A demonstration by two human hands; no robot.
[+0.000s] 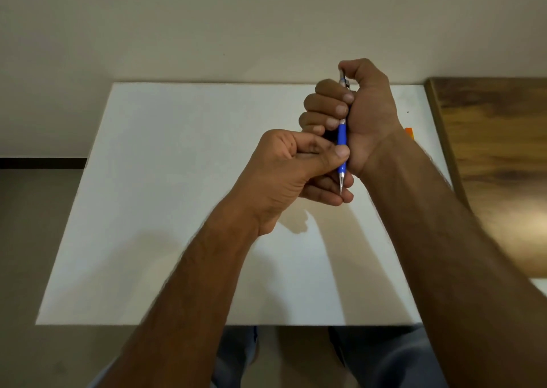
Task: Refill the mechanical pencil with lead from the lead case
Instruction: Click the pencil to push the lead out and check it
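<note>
Right grip: your right hand is wrapped in a fist around the upper half of the mechanical pencil, fingers curled over the barrel and the thumb set on or just beside the top end.
Left grip: your left hand is closed too, with the thumb pressed against the blue grip section; the lower fingers curl under the metal tip, which lies against them.
What else the left hand holds: you cannot tell; a dark shape shows between the curled fingers, too hidden to name.
Pencil: it stands close to upright in the picture, silver clip end up and away from you, pointed metal tip down toward you, held above the table and not touching it.
Pencil parts: blue rubber grip in the middle, silver cone and thin sleeve at the bottom, silver clip near the top between your right fingers.
Lead case: cannot be made out with any certainty.
Table: a white table lies under both hands, its surface bare where it shows.
Orange object: a small orange object peeks out behind your right wrist, near the table's right edge.
Wooden surface: a brown wooden surface sits to the right of the white table.
Forearms: both are bare and reach in from the bottom edge.
</note>
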